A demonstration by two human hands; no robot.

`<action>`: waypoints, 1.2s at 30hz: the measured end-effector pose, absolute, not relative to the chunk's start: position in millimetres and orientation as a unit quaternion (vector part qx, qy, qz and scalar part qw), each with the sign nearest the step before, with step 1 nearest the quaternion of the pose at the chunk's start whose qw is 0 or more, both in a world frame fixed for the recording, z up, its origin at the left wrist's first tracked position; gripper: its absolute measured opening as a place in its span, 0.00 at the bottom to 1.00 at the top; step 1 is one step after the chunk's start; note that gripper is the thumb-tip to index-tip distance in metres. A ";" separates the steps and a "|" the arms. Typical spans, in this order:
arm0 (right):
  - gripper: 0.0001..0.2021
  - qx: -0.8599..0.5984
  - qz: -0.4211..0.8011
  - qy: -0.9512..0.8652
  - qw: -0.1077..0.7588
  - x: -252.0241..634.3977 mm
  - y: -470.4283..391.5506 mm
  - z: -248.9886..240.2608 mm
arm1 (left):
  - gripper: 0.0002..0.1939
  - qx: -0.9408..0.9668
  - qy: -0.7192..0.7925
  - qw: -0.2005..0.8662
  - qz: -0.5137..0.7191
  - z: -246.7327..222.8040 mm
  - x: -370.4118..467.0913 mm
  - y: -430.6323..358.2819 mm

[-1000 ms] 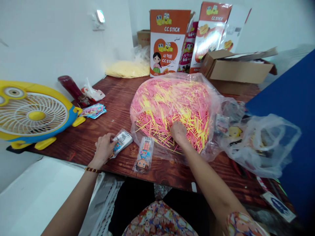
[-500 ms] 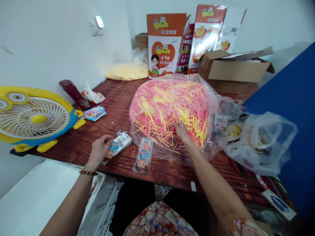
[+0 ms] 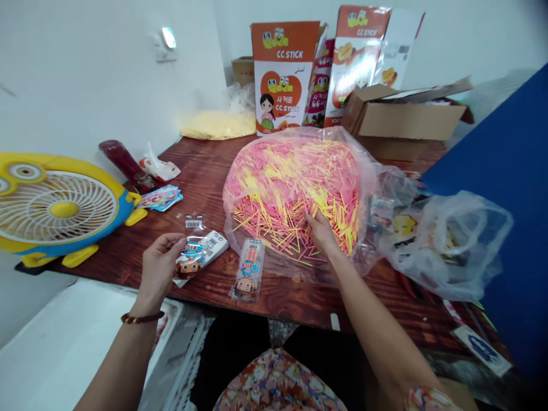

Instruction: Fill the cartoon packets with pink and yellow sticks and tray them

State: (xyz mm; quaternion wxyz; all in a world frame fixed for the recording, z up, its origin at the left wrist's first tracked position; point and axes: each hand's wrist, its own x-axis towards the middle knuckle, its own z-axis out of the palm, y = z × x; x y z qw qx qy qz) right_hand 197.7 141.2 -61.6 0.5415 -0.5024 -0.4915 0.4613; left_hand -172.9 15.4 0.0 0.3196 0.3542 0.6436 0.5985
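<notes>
My left hand (image 3: 160, 262) pinches the edge of a clear printed packet (image 3: 190, 251) with a cartoon face and a barcode. It is raised over a stack of similar packets (image 3: 215, 245) on the table. My right hand (image 3: 320, 229) reaches into the open mouth of a large clear plastic bag (image 3: 233, 171) full of thin pink and yellow sticks (image 3: 274, 214). Its fingers are closed at the sticks, with the tips partly hidden among them. Between my hands, a packet with sticks inside (image 3: 247, 271) lies flat near the table's front edge.
A yellow minion-shaped fan (image 3: 64, 208) stands at the left, near a dark red bottle (image 3: 122, 160) and some colourful packets (image 3: 160, 197). Printed cartons (image 3: 282, 77) and an open cardboard box (image 3: 406, 121) line the back. Crumpled plastic bags (image 3: 454, 245) lie right, beside a blue panel (image 3: 492, 160).
My left hand has lifted one packet off the stack and drawn it slightly left and up. My right hand stays among the sticks, almost in the same place.
</notes>
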 end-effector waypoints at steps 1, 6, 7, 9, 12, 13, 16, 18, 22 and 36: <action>0.13 -0.475 0.489 -0.483 0.549 198.4 134.5 -61.0 | 0.21 0.332 0.633 0.344 0.609 3.9 -167.2 11.8; 0.14 -0.423 0.543 -0.499 0.527 193.2 95.0 -61.6 | 0.22 0.274 0.585 0.459 0.610 14.2 -132.9 -9.1; 0.13 -0.427 0.537 -0.509 0.520 190.8 88.8 -63.4 | 0.22 0.270 0.581 0.477 0.602 13.7 -125.9 -12.8; 0.13 -0.442 0.514 -0.530 0.509 186.3 79.4 -68.5 | 0.21 0.267 0.576 0.513 0.578 11.0 -112.9 -19.0; 0.12 -0.477 0.461 -0.555 0.502 182.9 71.4 -76.6 | 0.21 0.271 0.565 0.550 0.553 5.5 -98.6 -24.6; 0.12 -0.487 0.447 -0.562 0.498 182.9 69.7 -78.6 | 0.21 0.271 0.559 0.558 0.550 3.7 -95.4 -25.5; 0.11 -0.493 0.444 -0.577 0.476 184.0 66.7 -80.8 | 0.21 0.271 0.552 0.564 0.551 -0.3 -90.5 -26.5; 0.11 -0.490 0.455 -0.577 0.469 184.5 66.3 -80.0 | 0.21 0.271 0.555 0.556 0.556 -1.2 -89.5 -26.6; 0.12 -0.469 0.454 -0.566 0.503 183.2 66.9 -77.8 | 0.21 0.269 0.553 0.563 0.553 2.1 -88.1 -27.9; 0.12 -0.476 0.427 -0.594 0.489 187.4 61.1 -73.0 | 0.19 0.266 0.547 0.568 0.555 -2.5 -86.6 -27.6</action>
